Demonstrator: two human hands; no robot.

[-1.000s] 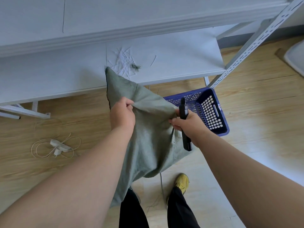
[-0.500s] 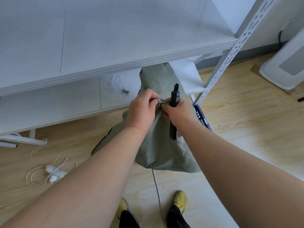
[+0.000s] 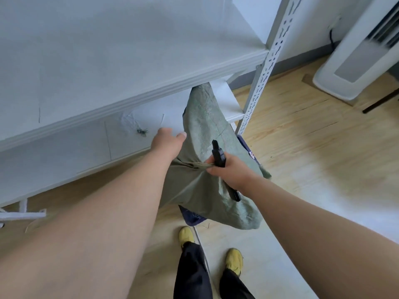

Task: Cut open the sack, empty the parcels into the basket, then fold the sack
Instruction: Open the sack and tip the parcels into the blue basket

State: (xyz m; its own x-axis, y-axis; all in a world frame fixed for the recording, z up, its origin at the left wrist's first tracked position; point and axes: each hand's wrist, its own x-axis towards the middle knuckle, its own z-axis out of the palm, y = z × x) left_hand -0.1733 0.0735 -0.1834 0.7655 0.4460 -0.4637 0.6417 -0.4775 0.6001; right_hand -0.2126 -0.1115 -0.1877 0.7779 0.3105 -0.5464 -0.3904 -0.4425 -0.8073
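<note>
A limp grey-green woven sack (image 3: 207, 126) hangs in front of me, its top end reaching up under the upper shelf. My right hand (image 3: 231, 172) pinches a bunched fold of the sack and also holds a black cutter (image 3: 219, 157), blade end pointing up. My left hand (image 3: 167, 142) lies against the sack's left edge, fingers stretched forward; whether it grips the cloth is hidden. The blue basket (image 3: 251, 153) is almost wholly covered by the sack; only a rim piece and a lower corner (image 3: 192, 216) show.
A white shelving unit (image 3: 108, 67) fills the left and top, with a perforated upright post (image 3: 262, 74) right beside the sack. String scraps (image 3: 141, 130) lie on the lower shelf. A white appliance (image 3: 354, 59) stands at the right. My feet in yellow shoes (image 3: 234, 258) are on the wooden floor.
The sack has swung up and to the right, now draping over the basket. My left hand has left the pinched fold and slid out along the sack's left edge; my right hand keeps hold.
</note>
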